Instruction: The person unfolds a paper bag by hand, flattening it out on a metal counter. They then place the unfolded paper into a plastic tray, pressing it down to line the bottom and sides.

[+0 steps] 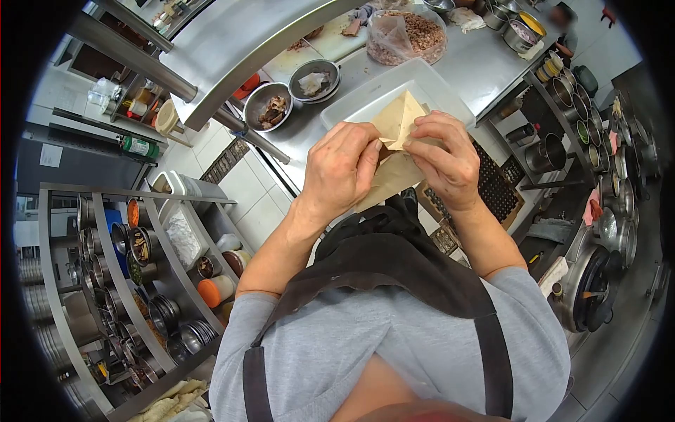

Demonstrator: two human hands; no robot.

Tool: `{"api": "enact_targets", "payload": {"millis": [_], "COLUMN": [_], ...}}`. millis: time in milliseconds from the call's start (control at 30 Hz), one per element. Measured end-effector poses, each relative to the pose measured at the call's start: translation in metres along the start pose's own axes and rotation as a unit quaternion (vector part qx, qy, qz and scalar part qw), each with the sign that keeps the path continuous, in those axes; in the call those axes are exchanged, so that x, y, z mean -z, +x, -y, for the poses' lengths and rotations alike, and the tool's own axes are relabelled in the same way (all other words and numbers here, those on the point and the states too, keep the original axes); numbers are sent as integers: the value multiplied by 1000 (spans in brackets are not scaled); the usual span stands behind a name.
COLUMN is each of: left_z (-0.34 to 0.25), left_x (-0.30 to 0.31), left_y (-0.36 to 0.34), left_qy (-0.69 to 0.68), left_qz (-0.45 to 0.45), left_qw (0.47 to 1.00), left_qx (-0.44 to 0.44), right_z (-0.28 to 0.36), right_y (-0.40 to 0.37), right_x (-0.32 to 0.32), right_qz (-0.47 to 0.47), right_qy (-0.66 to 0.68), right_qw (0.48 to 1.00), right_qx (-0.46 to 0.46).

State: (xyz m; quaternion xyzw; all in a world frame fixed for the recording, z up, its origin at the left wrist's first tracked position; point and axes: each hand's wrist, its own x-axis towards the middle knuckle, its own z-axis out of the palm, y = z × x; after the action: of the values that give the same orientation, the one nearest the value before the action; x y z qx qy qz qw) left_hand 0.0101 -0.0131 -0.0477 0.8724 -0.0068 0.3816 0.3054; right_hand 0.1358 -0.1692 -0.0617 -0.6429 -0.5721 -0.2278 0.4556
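My left hand pinches one side of a thin, pale yellow folded sheet between thumb and fingers. On the sheet's other side, my right hand grips its folded edge, also with thumb and fingertips. The sheet stands up in a pointed fold between both hands, and more of it hangs below them. Behind the hands, a translucent plastic tub rests on the steel counter. Whether anything lies inside the fold cannot be seen.
Steel bowls and a large bag of chopped reddish food sit on the counter. A raised steel shelf is at upper left. Racks of pans and containers flank both sides. Another person is at upper right.
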Motion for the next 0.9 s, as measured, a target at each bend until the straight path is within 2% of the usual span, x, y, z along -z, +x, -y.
{"api": "enact_targets", "payload": {"millis": [100, 333, 400, 533, 633, 700, 800, 900], "left_z": [3, 2, 0, -1, -1, 0, 5, 7], "left_x": [2, 1, 1, 5, 13, 18, 16, 12], "left_y": [-1, -4, -5, -7, 0, 8, 8, 7], "left_qy": [-8, -12, -29, -43, -49, 35, 47, 34], "left_qz": [21, 7, 4, 17, 47, 74, 94, 78], "left_qw": [1000, 999, 996, 992, 992, 996, 993, 995], "left_qx": [17, 48, 90, 121, 102, -29, -49, -55], "right_z": [1, 1, 1, -1, 1, 2, 4, 4], "right_y": [1, 2, 2, 2, 5, 5, 7, 5], "right_x": [0, -1, -3, -7, -4, -5, -6, -3], "right_qz": [4, 8, 6, -7, -3, -4, -8, -7], "right_qy": [7, 4, 9, 27, 29, 35, 43, 45], "right_qw": [1000, 1000, 1000, 999, 999, 999, 998, 998], "right_qx": [1, 21, 24, 32, 27, 34, 41, 42]}}
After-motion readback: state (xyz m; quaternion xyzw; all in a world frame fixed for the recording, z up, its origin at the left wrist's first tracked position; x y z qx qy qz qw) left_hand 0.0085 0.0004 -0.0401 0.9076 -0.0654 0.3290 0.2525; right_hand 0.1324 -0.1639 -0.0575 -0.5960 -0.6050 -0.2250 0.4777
